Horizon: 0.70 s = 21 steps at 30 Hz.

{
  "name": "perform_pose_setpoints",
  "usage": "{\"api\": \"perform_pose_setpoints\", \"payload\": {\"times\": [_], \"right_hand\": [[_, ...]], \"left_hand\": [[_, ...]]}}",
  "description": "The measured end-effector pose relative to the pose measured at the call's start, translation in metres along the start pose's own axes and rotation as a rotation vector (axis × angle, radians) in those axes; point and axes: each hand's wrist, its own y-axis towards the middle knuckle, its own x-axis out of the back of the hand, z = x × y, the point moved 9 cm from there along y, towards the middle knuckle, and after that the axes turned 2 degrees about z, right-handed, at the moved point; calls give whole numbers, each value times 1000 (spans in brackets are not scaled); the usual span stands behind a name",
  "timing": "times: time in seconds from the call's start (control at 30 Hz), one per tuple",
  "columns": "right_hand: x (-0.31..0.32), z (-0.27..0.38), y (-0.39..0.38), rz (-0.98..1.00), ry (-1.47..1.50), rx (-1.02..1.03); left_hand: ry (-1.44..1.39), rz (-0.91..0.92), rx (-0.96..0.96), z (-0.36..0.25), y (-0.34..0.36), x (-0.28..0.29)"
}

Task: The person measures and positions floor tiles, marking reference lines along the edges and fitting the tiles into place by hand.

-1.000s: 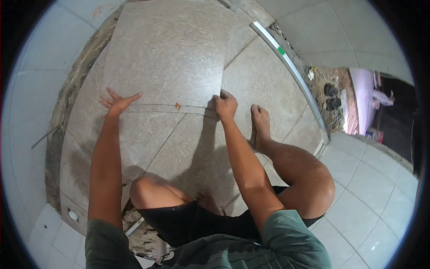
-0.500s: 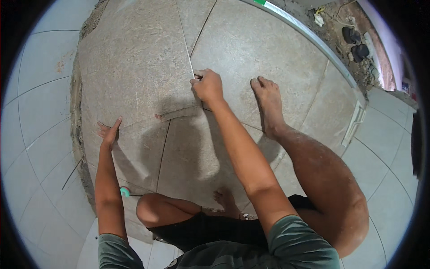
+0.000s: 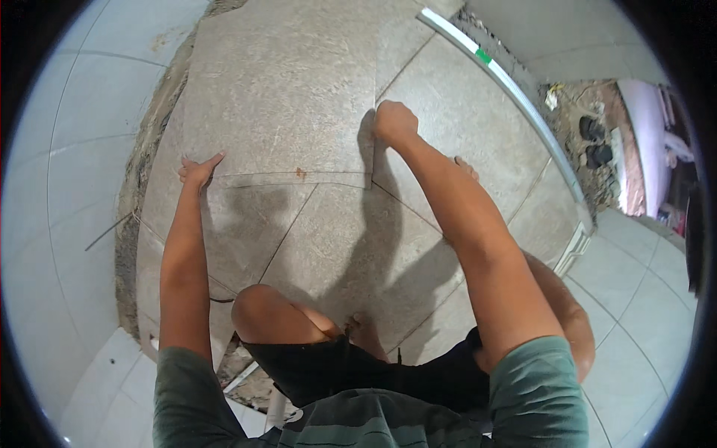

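Observation:
A large beige stone-look floor tile (image 3: 291, 89) lies in front of me, overlapping the tiles nearer to me along its near edge. My left hand (image 3: 198, 170) rests by its near left corner, thumb and fingers spread apart. At its right edge, my right hand (image 3: 396, 123) is closed in a fist, knuckles up, with nothing visible in it. The curled fingertips are hidden, and whether the fist touches the tile edge I cannot tell. A small reddish-brown mark (image 3: 301, 173) shows near the tile's near edge.
A long silver bar with a green mark (image 3: 515, 91) runs along the far right. Beyond it are rubble and dark shoes (image 3: 597, 155). A white slotted frame (image 3: 573, 249) is at the right. Pale wall tiles (image 3: 82, 187) border the left, where a thin wire (image 3: 110, 230) sticks out.
My right hand has gone from pinching at the tile edge to a closed fist. The view has shifted, and my right forearm now covers most of my right foot. My left hand stays spread.

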Motion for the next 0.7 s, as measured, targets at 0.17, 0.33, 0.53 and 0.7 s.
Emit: {"api": "perform_pose_setpoints", "payload": {"times": [0.17, 0.33, 0.53, 0.7], "right_hand": [[15, 67, -52, 133, -502, 393], [99, 89, -140, 161, -584, 461], [50, 3, -106, 69, -154, 346], [-12, -72, 5, -123, 388, 76]], "left_hand": [[-68, -64, -41, 7, 21, 4], [-124, -46, 47, 9, 13, -5], [-155, -20, 90, 19, -1, 2], [-177, -50, 59, -2, -7, 3]]}}
